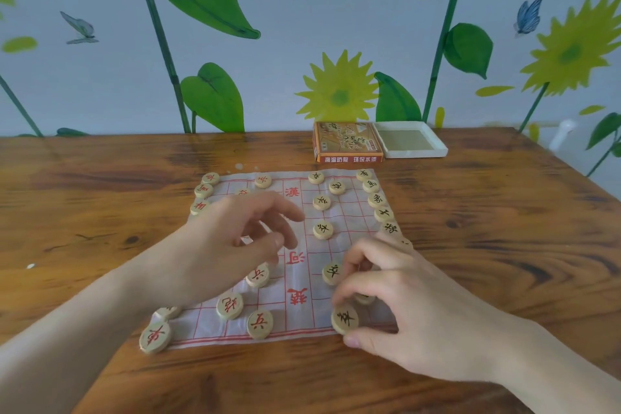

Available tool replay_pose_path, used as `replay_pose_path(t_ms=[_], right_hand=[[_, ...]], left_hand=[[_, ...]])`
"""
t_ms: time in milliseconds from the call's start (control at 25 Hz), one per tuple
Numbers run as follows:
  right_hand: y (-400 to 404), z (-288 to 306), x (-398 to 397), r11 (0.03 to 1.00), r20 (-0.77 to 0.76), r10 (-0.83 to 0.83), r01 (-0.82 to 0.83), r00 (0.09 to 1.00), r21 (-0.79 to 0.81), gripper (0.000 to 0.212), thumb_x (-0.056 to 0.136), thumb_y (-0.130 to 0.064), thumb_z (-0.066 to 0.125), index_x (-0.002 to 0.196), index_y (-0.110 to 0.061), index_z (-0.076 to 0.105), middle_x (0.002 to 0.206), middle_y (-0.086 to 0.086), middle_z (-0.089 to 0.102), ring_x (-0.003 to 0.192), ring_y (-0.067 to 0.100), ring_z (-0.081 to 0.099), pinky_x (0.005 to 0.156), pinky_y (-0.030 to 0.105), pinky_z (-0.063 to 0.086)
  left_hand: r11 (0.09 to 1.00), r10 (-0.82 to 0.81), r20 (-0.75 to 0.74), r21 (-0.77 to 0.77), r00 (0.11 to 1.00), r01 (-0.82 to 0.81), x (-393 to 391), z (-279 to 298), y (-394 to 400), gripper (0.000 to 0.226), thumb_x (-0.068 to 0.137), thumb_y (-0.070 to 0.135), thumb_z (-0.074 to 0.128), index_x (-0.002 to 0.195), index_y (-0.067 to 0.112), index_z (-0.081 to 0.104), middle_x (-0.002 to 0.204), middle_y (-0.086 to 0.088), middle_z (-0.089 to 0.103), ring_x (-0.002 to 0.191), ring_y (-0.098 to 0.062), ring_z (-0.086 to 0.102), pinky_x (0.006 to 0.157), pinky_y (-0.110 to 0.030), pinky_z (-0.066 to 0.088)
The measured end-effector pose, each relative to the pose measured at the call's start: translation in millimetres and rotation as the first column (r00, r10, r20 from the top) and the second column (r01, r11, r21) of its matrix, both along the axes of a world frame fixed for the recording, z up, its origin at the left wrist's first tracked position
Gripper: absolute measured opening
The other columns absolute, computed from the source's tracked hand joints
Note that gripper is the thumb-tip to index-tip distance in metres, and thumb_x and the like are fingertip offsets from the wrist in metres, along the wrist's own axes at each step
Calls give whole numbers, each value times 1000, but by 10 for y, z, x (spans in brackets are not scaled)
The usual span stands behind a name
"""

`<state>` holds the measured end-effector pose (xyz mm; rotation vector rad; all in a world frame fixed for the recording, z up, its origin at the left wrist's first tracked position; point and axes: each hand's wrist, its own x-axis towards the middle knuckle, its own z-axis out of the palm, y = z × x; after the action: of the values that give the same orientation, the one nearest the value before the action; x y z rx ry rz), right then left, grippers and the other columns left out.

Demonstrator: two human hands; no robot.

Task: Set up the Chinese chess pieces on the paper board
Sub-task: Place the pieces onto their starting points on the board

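Observation:
A white paper board [299,316] with red grid lines lies on the wooden table. Round wooden pieces stand on it: red-lettered ones on the left half, such as one at the near left corner [155,335], and black-lettered ones on the right, such as one mid-board [323,229]. My left hand [235,242] hovers over the left half with fingers loosely curled, holding nothing that I can see. My right hand [396,306] is over the near right corner; its thumb and fingers pinch a black-lettered piece [344,318] at the board's front edge. Pieces under both hands are partly hidden.
An orange chess box [347,142] and its open white tray [411,141] stand at the back of the table, beyond the board. Bare wooden tabletop [504,212] stretches to either side. A wall with leaf and flower pictures rises behind.

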<state>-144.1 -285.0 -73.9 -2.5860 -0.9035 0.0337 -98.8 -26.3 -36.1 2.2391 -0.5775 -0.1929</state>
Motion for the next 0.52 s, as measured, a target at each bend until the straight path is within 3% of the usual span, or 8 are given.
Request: replay_pose_path(t_ms=[120,240,320,400,520], right_hand=[[2,22,14,1000,-56,-23,23,998,-5,44,82,-60,72,121,-42,63,114,-28,41,122,0,36,104,17,34],[-58,93,41,983,-77,-115,124,990,131,38,83,-54,74,118,-43,64,113,-26,51,122,0,45,95,10,33],[-98,85,68,977,-19,-173,174,985,126,30,84,-49,74,112,-42,67,105,-26,58,116,-1,47,89,13,36],[-107,38,89,979,-12,-189,189,982,80,25,83,-47,74,107,-41,67,97,-27,61,111,-2,48,89,21,41],[-92,-33,110,982,-29,-174,175,984,75,22,82,-47,74,102,-41,67,93,-29,63,109,-3,49,93,29,46]], left_hand=[[999,13,27,49,1000,-14,18,-34,39,31,100,11,57,114,38,65,99,19,73,85,-7,72,79,-37,61],[986,28,155,156,988,-52,67,-54,62,24,99,21,61,109,42,65,93,21,72,92,1,66,75,-17,55],[959,9,243,272,970,-77,99,-58,123,15,98,30,63,103,44,66,88,24,69,95,6,62,73,-9,49],[938,-18,268,339,963,-77,127,-43,198,9,96,37,64,98,45,67,88,26,68,94,7,61,75,-13,52],[937,15,298,328,954,-117,134,34,287,9,95,36,65,95,44,69,85,25,69,91,7,62,71,-13,51]])
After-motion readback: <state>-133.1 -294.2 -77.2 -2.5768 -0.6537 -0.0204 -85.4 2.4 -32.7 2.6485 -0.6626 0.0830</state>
